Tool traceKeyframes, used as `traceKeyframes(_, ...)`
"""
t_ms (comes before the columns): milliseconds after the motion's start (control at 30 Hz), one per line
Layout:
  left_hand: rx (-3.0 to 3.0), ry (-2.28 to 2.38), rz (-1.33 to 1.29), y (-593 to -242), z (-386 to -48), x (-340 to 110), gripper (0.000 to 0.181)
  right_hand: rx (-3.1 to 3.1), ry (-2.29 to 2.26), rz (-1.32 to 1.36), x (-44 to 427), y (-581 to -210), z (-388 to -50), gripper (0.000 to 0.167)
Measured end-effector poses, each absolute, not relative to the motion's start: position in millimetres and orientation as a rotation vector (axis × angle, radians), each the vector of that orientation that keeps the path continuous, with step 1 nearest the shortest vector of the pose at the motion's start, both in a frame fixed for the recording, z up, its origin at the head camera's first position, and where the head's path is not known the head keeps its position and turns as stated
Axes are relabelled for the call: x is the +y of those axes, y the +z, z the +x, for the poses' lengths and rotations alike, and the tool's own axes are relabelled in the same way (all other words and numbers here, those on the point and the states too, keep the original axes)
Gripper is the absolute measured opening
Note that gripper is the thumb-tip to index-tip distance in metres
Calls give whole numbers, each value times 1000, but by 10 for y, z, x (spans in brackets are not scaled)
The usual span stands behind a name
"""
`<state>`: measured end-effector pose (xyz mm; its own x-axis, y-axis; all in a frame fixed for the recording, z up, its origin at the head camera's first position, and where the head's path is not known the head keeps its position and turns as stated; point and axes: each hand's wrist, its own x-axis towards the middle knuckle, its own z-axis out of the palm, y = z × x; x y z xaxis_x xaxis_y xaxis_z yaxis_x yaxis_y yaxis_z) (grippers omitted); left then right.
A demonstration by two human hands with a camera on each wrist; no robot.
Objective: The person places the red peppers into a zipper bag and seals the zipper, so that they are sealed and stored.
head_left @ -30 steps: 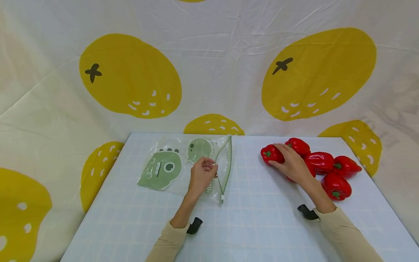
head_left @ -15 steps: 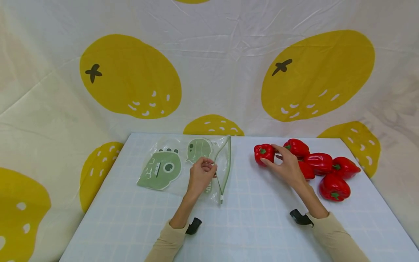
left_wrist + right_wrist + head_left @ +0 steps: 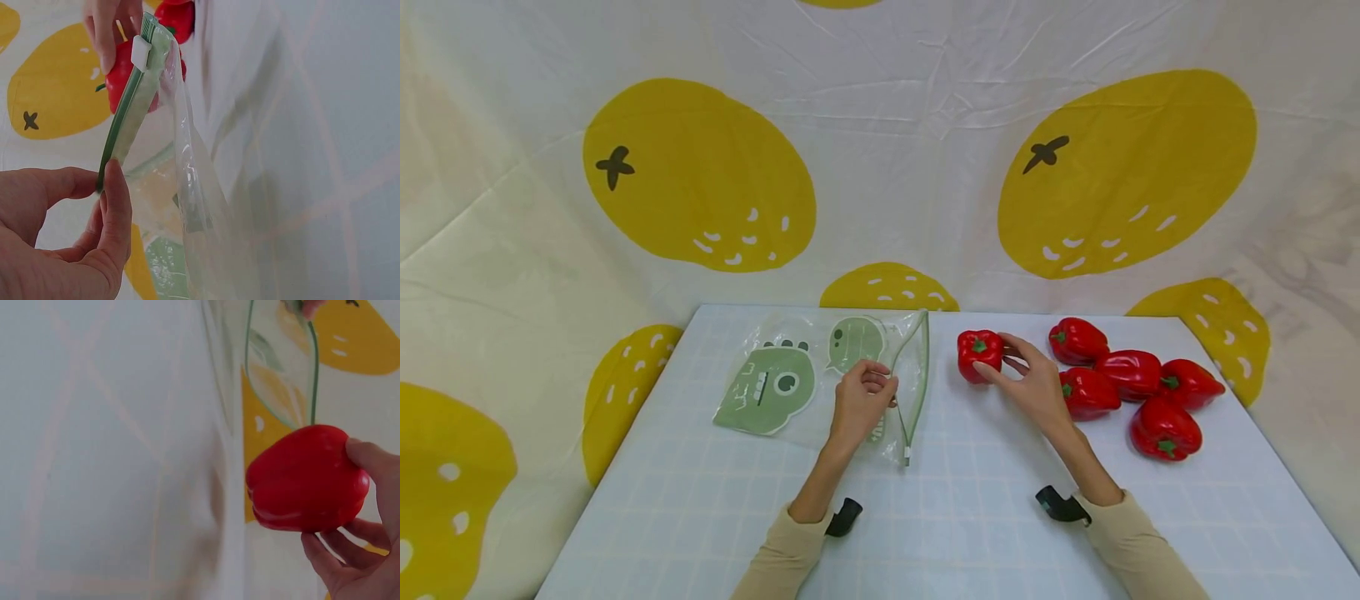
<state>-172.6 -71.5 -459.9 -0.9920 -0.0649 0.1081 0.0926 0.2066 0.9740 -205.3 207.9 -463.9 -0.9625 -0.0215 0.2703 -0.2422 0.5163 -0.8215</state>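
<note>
A clear zip bag with green dinosaur prints lies on the left half of the table. The left hand pinches the green edge of its mouth between thumb and finger; in the left wrist view that green strip stands up, with a white slider. The mouth gapes, as the right wrist view shows. To the right of the mouth, the right hand grips a red bell pepper, thumb on one side and fingers on the other. Seen from the right wrist, the pepper is apart from the bag.
Several other red peppers are grouped on the right part of the table. Behind the table hangs a pale cloth with yellow fruit prints. Each wrist carries a small black device.
The right hand has carried the pepper leftward, away from the other peppers and closer to the bag's mouth. The left hand has stayed in place, its pinch on the bag unchanged.
</note>
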Motion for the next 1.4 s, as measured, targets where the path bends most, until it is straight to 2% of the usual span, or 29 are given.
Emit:
traceKeyframes(633, -2356, -1897, -33, -4606, -1720, -707, 16, -2481, 1898, 151, 1608, -4698, -2004, 72)
traceKeyframes(1400, -2417, -1811, -150, -4676, -1716, -629, 19, -2547, 1977, 17, 1326, -4893, -2058, 68)
